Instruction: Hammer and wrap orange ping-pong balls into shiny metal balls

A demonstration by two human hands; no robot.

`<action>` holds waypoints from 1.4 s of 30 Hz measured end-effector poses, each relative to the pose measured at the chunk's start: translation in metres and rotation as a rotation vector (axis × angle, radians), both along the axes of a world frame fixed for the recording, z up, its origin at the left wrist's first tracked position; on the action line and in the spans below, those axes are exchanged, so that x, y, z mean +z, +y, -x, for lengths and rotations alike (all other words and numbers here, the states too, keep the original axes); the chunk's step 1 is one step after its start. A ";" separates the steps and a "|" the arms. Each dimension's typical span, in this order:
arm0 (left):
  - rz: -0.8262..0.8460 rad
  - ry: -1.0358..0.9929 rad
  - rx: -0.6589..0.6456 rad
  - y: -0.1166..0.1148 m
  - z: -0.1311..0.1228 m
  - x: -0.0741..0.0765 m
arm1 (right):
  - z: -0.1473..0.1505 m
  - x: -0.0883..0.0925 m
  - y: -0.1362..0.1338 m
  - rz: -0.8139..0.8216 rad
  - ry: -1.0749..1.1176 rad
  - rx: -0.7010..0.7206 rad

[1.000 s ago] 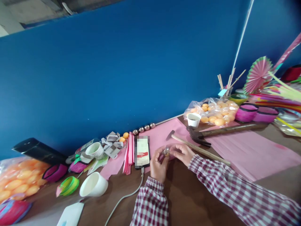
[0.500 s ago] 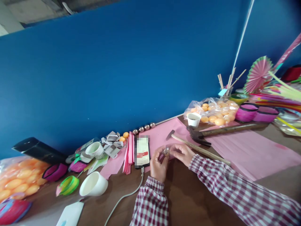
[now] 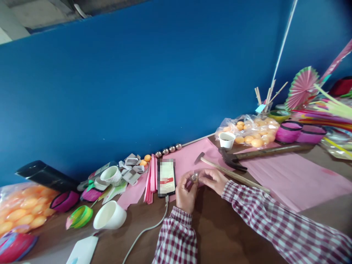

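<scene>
A small shiny, metallic-looking ball (image 3: 194,177) is held between the fingertips of both hands above the brown table. My left hand (image 3: 186,194) is closed on it from the left, thumb below and fingers curled over. From the right, my right hand (image 3: 215,179) pinches at the ball's side with thumb and index finger; the exact contact is too small to make out. Several similar silvery balls (image 3: 172,149) stand in a row by the blue wall. Close by lie a phone (image 3: 166,178) and a small hammer (image 3: 200,157) on pink paper (image 3: 189,157).
A claw hammer (image 3: 233,159) lies to the right, beside a bag of orange balls (image 3: 255,134) and a small white cup (image 3: 227,139). On the left are a white cup (image 3: 111,215), a green tape roll (image 3: 82,216) and a white cable (image 3: 148,228).
Almost nothing differs. Both hands keep their places around the small ball, and the ball seems to have turned slightly between the fingers.
</scene>
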State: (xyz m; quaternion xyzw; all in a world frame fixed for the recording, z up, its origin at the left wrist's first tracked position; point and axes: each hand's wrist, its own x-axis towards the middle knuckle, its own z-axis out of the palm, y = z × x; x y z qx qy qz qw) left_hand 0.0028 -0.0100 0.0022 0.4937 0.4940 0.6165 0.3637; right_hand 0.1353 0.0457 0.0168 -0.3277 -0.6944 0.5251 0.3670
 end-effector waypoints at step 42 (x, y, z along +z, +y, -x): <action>-0.009 0.036 0.007 -0.002 0.000 -0.002 | 0.001 -0.013 0.006 0.053 0.054 -0.063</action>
